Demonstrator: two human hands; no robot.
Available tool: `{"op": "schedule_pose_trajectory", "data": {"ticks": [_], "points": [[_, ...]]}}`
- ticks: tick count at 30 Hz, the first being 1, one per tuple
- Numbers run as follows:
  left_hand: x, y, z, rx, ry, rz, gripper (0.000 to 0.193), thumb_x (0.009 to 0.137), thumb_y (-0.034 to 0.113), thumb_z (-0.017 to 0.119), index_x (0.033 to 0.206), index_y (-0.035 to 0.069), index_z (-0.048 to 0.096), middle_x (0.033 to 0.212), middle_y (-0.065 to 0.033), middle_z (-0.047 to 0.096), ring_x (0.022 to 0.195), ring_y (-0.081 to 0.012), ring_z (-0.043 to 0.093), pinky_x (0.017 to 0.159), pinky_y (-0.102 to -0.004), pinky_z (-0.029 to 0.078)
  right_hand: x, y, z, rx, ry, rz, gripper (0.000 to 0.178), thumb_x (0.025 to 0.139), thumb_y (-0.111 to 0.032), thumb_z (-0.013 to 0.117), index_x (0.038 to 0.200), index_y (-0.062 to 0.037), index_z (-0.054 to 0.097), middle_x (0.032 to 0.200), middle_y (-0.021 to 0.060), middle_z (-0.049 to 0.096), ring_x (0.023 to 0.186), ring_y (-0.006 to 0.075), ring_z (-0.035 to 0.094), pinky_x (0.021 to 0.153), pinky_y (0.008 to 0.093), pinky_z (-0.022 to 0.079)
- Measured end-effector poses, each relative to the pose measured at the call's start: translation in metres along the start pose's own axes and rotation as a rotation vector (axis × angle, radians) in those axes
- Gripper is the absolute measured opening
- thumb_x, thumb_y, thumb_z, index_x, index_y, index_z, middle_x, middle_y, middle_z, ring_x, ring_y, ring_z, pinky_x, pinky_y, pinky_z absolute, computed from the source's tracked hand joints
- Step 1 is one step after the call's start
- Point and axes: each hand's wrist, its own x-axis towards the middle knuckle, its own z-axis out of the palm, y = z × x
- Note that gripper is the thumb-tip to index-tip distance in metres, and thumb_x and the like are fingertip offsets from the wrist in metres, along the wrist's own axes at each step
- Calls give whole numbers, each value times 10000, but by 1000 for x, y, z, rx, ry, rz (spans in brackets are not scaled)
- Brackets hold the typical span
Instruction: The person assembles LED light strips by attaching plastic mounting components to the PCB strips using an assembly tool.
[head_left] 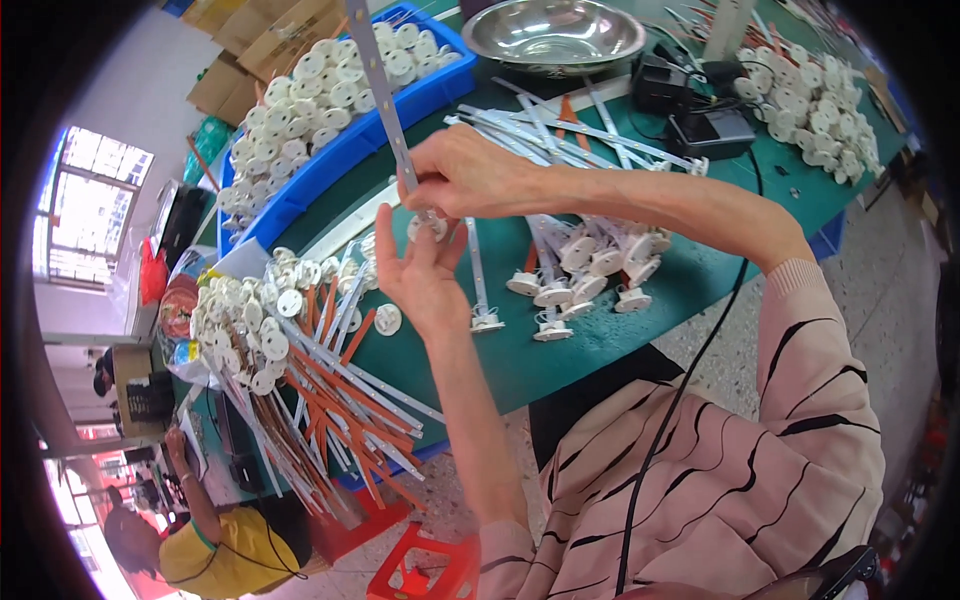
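And there it was, upper centre: the right hand (465, 172) pinched a long, narrow, silvery-grey dotted strip (380, 85) near its lower end, most of its length standing free above. The left hand (425, 280) waited below, fingers spread, around a round white plastic disc (427, 226); whether they gripped it, I couldn't tell.

Danger here! So low a pinch could have let the strip sway or kink, and a loose hold could have dropped the disc. A thin black cable (690, 375), trailing down right of centre, might have snagged the right arm.

The count: two hands, one raised strip, one disc at the fingers, one long blue plastic bin (390, 118) upper left, one shiny round steel bowl (555, 35) top centre, one red plastic stool (425, 565) bottom centre. The white discs heaped in the bin (310, 100)? Overlapping, beyond counting!
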Motion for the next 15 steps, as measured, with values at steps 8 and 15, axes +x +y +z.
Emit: {"op": "schedule_pose_trajectory", "data": {"ticks": [8,15], "points": [[12,-3,-19,-147,67,3,516,884,234,561,1283,-48,396,1202,-183,529,1091,-272,525,893,-406,441,-9,-27,-95,363,-408,579,256,722,-74,647,936,30,553,643,65,586,496,98,569,458,221,481],[22,-23,-21,65,230,-107,495,800,116,648,1224,-66,468,1093,-151,591,999,-219,562,892,-360,443,-42,-14,-110,-9,-634,823,197,762,-148,617,758,49,611,592,73,604,489,108,594,453,223,502]]}}
